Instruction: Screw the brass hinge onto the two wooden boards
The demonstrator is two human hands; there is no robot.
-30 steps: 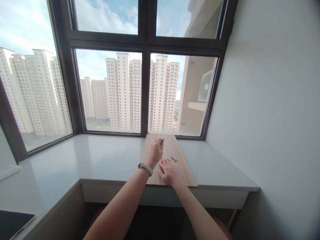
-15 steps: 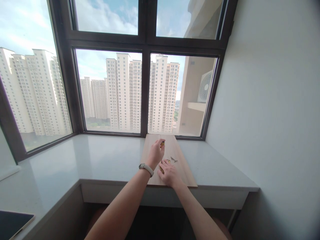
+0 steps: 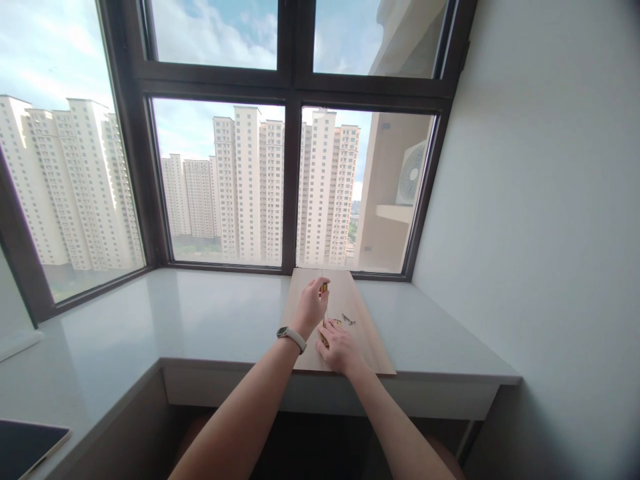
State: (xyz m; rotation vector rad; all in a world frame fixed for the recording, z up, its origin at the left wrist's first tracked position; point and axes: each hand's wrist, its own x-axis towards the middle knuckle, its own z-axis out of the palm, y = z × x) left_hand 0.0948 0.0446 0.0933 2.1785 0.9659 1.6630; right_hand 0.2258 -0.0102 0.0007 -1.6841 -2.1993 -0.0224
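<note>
My left hand (image 3: 311, 305), with a watch on its wrist, is closed round the yellow, red and black handle of a screwdriver (image 3: 325, 289). The thin shaft points down towards my right hand (image 3: 339, 348). That hand rests low on a wooden board (image 3: 369, 347), its fingers bent over a small yellow piece (image 3: 325, 339) and pressing it to the wood. Most of the piece is hidden under the fingers, and where the shaft's tip sits I cannot tell. Several screws (image 3: 349, 319) lie on the board just beyond my right fingers.
The board lies on a pale windowsill counter (image 3: 215, 313) and reaches from its front edge to the window frame (image 3: 290, 187). A dark flat device (image 3: 30, 447) lies at the lower left. A white wall (image 3: 540, 200) stands on the right.
My left hand has turned very slightly with the screwdriver, and a little more of the shaft shows below it. My right hand stays on the yellow piece.
</note>
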